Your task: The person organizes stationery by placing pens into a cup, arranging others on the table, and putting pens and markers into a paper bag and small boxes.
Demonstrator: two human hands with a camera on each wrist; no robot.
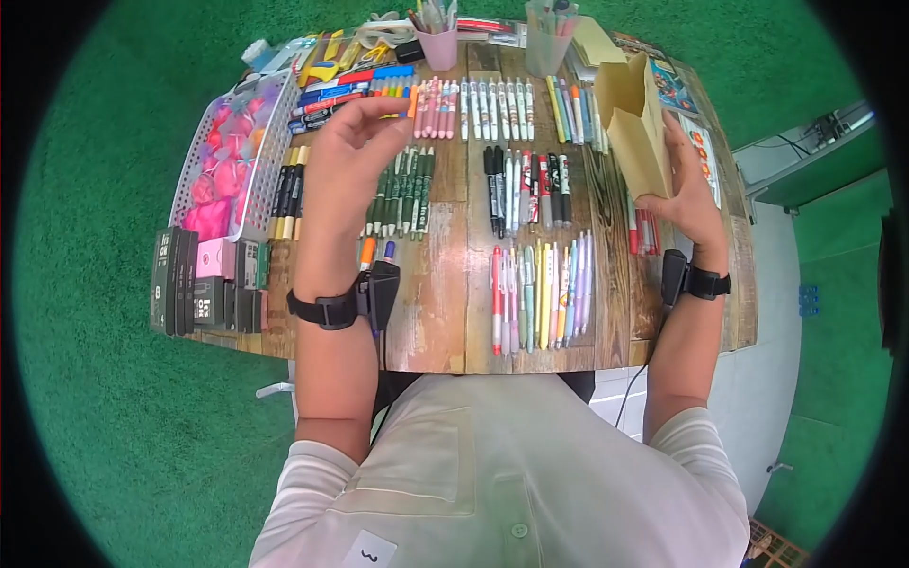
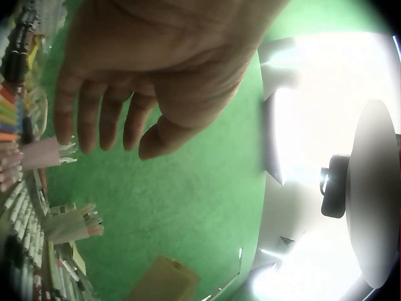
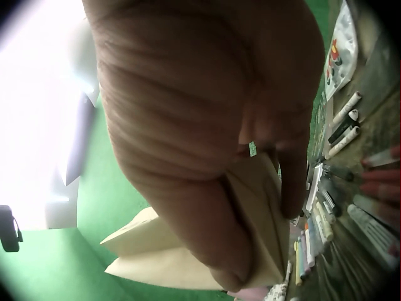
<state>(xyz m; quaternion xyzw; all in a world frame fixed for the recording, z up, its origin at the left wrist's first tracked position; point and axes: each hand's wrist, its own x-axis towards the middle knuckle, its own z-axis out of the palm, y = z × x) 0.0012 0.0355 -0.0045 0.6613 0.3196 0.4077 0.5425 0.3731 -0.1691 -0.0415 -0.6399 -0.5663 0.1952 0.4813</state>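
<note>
A tan paper bag (image 1: 636,151) is raised above the right part of the table, its open mouth facing up and away. My right hand (image 1: 699,201) grips it near the lower end; in the right wrist view the thumb lies along one side of the bag (image 3: 166,266) and fingers reach round the other. My left hand (image 1: 343,185) hovers over the left pens, nearest the dark green pens (image 1: 404,194) and pink pens (image 1: 436,109). The left wrist view shows its fingers loosely bent with nothing between them.
Sorted rows of pens, such as white pens (image 1: 497,109) and pastel pens (image 1: 559,293), cover the wooden table (image 1: 431,312). A pink cup (image 1: 438,50) and a clear cup (image 1: 547,52) stand at the back. A white basket (image 1: 256,194) and dark boxes (image 1: 170,284) line the left edge.
</note>
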